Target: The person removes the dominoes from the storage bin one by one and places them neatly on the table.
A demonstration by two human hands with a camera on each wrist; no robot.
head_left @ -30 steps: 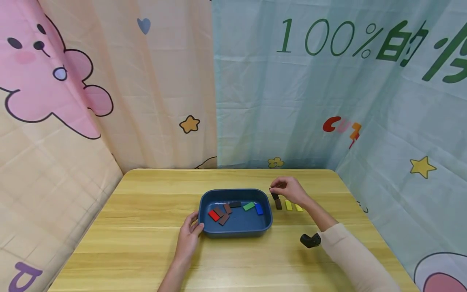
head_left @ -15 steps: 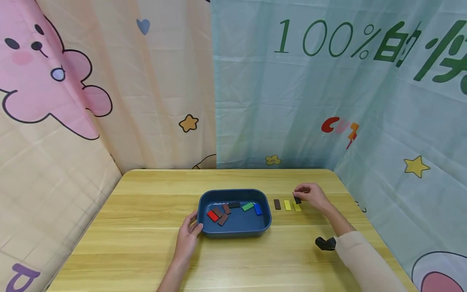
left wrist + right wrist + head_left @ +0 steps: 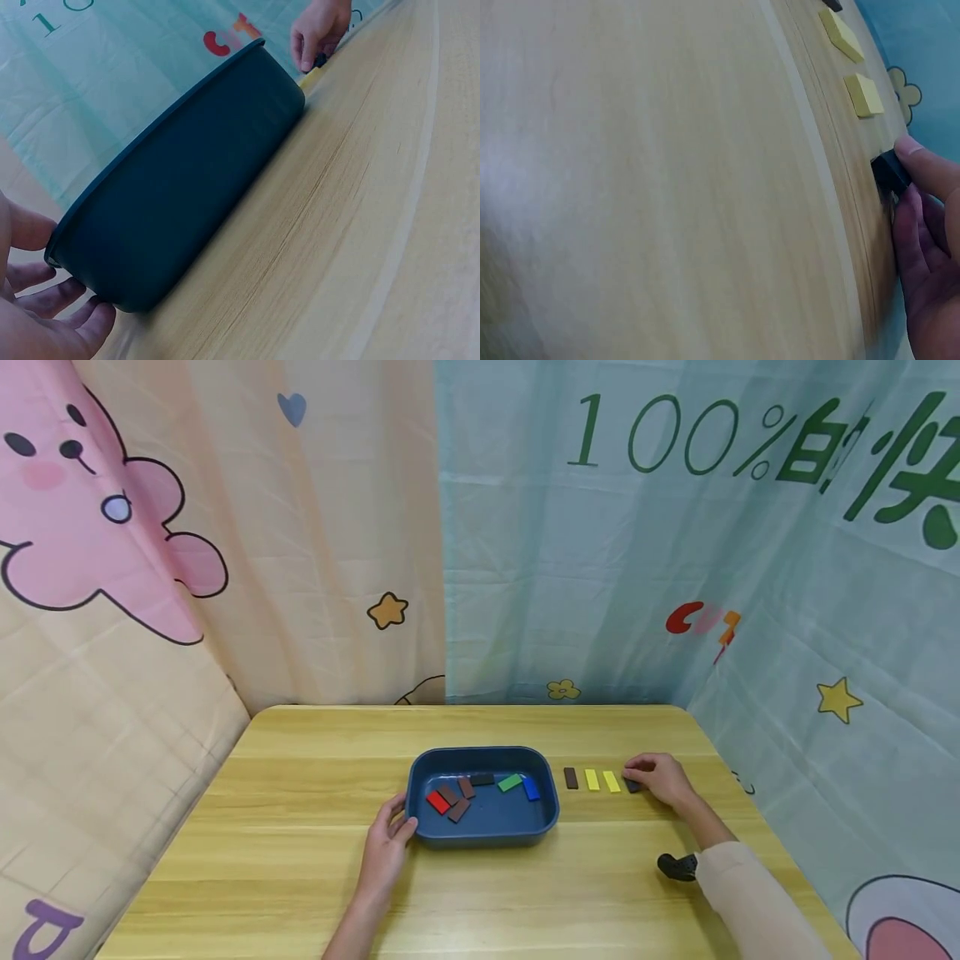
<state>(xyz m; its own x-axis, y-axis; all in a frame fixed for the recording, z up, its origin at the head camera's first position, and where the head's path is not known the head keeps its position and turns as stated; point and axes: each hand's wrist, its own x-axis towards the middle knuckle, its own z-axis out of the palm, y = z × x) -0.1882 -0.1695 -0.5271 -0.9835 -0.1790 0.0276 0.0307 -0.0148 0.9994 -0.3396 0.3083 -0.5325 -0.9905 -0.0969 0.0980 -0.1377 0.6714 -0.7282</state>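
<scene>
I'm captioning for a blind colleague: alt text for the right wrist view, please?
A right hand pinches a black block near two yellow blocks lying on a wooden table. Part of a dark block shows at the top edge.

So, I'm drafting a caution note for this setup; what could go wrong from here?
The black block, pinched in the right hand, might nudge the nearer yellow block out of line when let go. The left hand holds the blue tray, so a stray push could slide it into the brown block beside it.
</scene>
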